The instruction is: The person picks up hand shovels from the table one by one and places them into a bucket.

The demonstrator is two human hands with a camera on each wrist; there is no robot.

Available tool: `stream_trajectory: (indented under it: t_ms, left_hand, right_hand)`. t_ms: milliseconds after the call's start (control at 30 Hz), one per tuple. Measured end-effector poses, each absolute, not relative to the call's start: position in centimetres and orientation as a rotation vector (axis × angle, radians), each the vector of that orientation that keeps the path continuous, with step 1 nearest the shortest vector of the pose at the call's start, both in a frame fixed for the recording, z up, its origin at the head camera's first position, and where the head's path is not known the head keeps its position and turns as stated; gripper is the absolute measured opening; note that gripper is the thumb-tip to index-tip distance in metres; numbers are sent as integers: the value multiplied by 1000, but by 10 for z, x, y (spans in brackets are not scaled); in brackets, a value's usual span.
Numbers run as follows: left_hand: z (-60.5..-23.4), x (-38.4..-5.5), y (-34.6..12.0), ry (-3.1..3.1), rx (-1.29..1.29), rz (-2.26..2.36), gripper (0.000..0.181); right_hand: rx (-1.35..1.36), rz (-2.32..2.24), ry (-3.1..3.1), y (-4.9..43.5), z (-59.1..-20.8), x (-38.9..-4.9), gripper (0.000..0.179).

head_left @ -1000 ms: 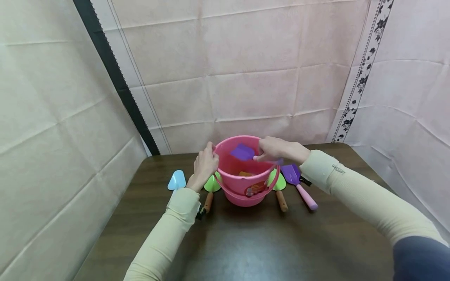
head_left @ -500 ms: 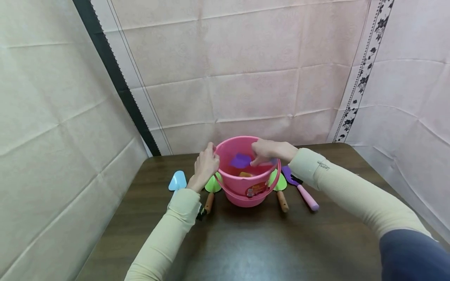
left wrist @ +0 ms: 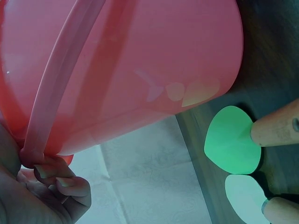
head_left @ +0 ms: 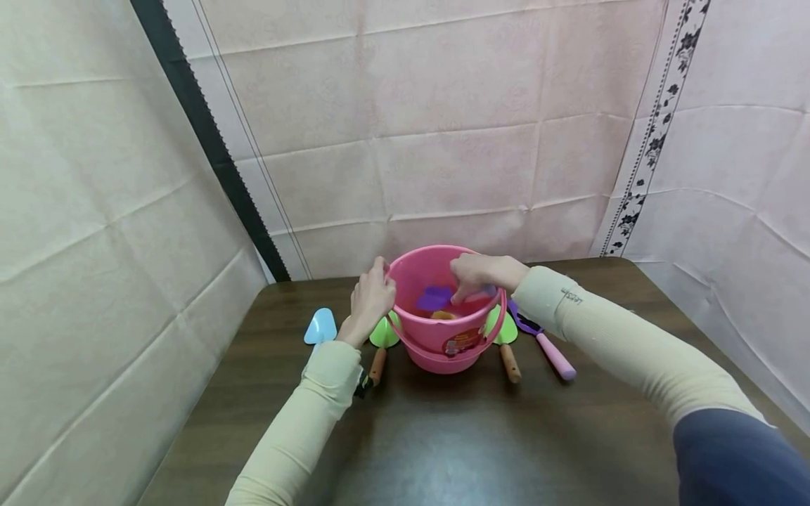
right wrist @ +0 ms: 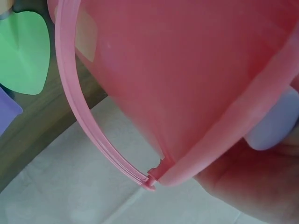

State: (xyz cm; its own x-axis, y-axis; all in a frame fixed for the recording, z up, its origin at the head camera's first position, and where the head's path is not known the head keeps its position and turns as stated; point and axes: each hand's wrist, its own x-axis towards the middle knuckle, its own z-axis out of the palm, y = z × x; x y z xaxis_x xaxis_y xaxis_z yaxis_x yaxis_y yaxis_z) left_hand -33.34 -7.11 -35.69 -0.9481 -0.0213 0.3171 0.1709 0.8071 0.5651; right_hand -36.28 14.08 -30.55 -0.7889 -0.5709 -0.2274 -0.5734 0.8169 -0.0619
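A pink bucket (head_left: pixel 430 332) stands upright near the table's back edge, its bail handle (right wrist: pixel 86 109) hanging down at the front. My left hand (head_left: pixel 369 301) grips its left rim, with curled fingertips by the handle joint in the left wrist view. Over the right rim, my right hand (head_left: pixel 479 273) reaches inside and holds a toy shovel by its lilac handle (right wrist: pixel 273 123). The purple blade (head_left: pixel 434 298) of that shovel lies low inside the bucket. A yellow object (head_left: pixel 443 315) shows beneath it, its kind hidden. Part of the right fingers is out of sight.
Trowels with green blades and wooden handles lie left (head_left: pixel 377 365) and right (head_left: pixel 510 363) of the bucket. A blue-bladed tool (head_left: pixel 320 326) lies farther left. To the right is a purple tool with a pink handle (head_left: pixel 557 357). Cloth (head_left: pixel 443 169) hangs behind the table.
My right hand has moved left and down into the bucket, lowering the purple shovel from rim height. The left hand stays on the rim.
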Motion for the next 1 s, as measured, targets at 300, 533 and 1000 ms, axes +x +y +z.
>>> stream_trajectory:
  t_ms: [300, 533, 1000]
  left_hand:
    - [-356, -333, -71, -2691, -113, -889, 25]
    - [-357, -332, -72, -2685, -126, -904, 26]
    - [-358, -333, -71, -2674, -131, -917, 27]
  right_hand:
    - [-850, 31, 2751, 139, -308, -365, 29]
    - [-873, 29, 2749, 139, -312, -368, 26]
    - [-895, 12, 2733, 139, -320, -374, 25]
